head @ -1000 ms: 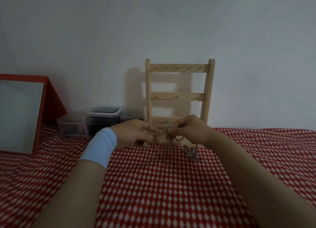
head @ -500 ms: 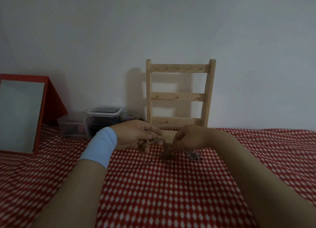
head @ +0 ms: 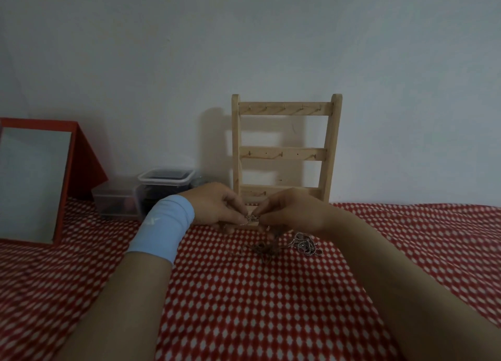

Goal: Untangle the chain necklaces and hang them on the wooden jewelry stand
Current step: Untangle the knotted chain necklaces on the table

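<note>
Fingers: your left fingers [head: 238, 206] and right fingers [head: 265, 211] are clamped tip to tip on one short stretch of chain [head: 252, 218], just in front of the stand's [head: 284, 149] foot. Pinching this close is likely meant to isolate a single knot, so each side can pull against the other without tightening the rest.

Below the pinch, the chain trails down to a dark tangle [head: 264, 248] on the cloth [head: 244, 306], on your side of the stand. A silver heap [head: 305, 242] lies just right of the tangle; I cannot tell whether the two are linked.

Stand hooks: all bare, nothing hung. Work looks to be at the untangling stage.

Pose: left hand [head: 214, 209] has knuckles up and thumb under, with a blue wristband [head: 165, 225] behind it. Right hand [head: 287, 211] is arched over, wrist raised off the cloth. Both forearms converge on the stand's base, hands low, probably so slack chain rests on the cloth instead of swinging.

Left of the stand: two plastic boxes [head: 165, 179], then a red-framed mirror [head: 32, 181].
</note>
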Demonstrator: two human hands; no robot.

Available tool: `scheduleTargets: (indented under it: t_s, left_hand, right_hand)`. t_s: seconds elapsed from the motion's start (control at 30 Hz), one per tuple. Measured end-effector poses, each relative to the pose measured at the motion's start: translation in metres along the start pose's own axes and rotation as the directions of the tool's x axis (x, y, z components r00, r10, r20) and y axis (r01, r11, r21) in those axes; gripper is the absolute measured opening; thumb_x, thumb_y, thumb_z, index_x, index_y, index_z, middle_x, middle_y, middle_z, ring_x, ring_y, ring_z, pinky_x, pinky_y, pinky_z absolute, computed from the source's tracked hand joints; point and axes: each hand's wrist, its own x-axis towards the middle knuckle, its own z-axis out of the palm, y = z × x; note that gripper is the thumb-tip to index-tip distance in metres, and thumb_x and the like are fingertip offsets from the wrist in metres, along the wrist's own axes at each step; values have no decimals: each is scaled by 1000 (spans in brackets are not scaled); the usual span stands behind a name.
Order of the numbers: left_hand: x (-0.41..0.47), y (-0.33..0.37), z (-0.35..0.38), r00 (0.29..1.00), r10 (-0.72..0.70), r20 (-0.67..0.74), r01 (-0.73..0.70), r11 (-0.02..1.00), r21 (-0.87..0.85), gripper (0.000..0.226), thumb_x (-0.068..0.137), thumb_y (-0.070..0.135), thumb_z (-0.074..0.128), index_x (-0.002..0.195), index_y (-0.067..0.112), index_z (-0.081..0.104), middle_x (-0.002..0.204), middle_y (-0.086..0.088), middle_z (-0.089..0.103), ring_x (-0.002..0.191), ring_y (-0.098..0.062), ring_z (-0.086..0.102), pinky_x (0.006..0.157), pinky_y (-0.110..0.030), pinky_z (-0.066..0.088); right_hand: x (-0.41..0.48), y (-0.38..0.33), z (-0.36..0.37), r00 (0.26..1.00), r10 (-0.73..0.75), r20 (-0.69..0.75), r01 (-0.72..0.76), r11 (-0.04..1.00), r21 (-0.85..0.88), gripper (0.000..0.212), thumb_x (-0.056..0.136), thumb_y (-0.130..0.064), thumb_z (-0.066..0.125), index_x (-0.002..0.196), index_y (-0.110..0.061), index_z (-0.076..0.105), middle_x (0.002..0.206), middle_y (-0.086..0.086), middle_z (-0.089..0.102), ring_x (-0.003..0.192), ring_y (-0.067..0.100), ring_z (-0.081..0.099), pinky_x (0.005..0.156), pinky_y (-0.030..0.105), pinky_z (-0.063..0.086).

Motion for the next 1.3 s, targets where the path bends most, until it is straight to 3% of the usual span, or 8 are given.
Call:
scheduleTargets:
  t_s: [0.13, 0.3, 0.47, 0.53, 0.67, 0.9, 1.07, 1.3]
  left_hand:
    - [3, 2, -1, 992, 89, -93, -82, 994, 79, 13, 84, 25, 74, 95, 31, 72, 95, 14, 71, 86, 4, 63, 79, -11, 45]
    - [6, -3, -3, 984, 132, -117, -125, 990, 65, 11, 87, 24, 70, 92, 33, 73, 92, 14, 72, 89, -3, 66, 90, -23, 50]
    - [2, 4, 0, 994, 69, -86, -79, 989, -122, 21, 100, 19, 50, 105, 14, 70, 91, 4, 72, 82, -11, 66, 81, -23, 55]
    - [2, 5, 1, 995, 57, -80, -69, 987, -147, 23, 101, 17, 47, 108, 11, 68, 91, 2, 71, 79, -11, 64, 78, -22, 53]
    - [3, 4, 2, 991, 54, -123, -74, 983, -170, 21, 100, 14, 49, 102, 10, 69, 85, 4, 70, 73, -9, 61, 78, -24, 54]
    - [3, 2, 3, 989, 66, -129, -101, 953, -285, 17, 98, 13, 53, 102, 9, 70, 81, 6, 73, 71, -9, 66, 78, -26, 56]
    - [3, 3, 4, 990, 67, -122, -101, 948, -301, 17, 99, 10, 51, 100, 11, 68, 83, 1, 72, 69, -11, 65, 73, -24, 56]
    - [5, 6, 11, 976, 97, -195, -132, 975, -176, 16, 97, 10, 53, 102, 9, 69, 86, 0, 72, 70, -14, 64, 78, -30, 57]
  right_hand:
    - [2, 2, 2, 999, 32, -20, -33, 999, -34, 9, 96, -8, 67, 103, -13, 70, 89, 3, 76, 70, 9, 70, 74, 30, 60]
    - [3, 2, 6, 997, 0, -82, -4, 999, -51, 20, 98, -31, 66, 102, -13, 74, 79, -4, 71, 61, 6, 62, 59, 21, 51]
    - [5, 6, 3, 983, -26, -180, 40, 996, 77, 16, 97, -20, 69, 92, -6, 75, 64, -7, 70, 56, 10, 62, 61, 27, 58]
    - [5, 6, 3, 985, -36, -171, 59, 990, 131, 12, 97, -13, 68, 98, -4, 75, 78, 0, 77, 59, 14, 65, 63, 32, 61]
    - [4, 6, 2, 993, -28, -116, 47, 986, 160, 15, 99, -7, 63, 111, 0, 70, 96, 11, 79, 56, 19, 68, 53, 23, 55]
    - [6, 6, 3, 990, -24, -137, 33, 998, 62, 16, 97, -25, 68, 99, -12, 77, 92, 3, 80, 68, 14, 73, 64, 23, 57]
    - [4, 6, 3, 979, -1, -204, 25, 993, 117, 13, 95, -22, 70, 94, -12, 78, 79, -1, 78, 70, 14, 74, 67, 26, 61]
    - [4, 4, 4, 982, 5, -188, -5, 1000, -1, 18, 99, -25, 66, 95, -10, 75, 85, 4, 79, 72, 19, 77, 66, 26, 61]
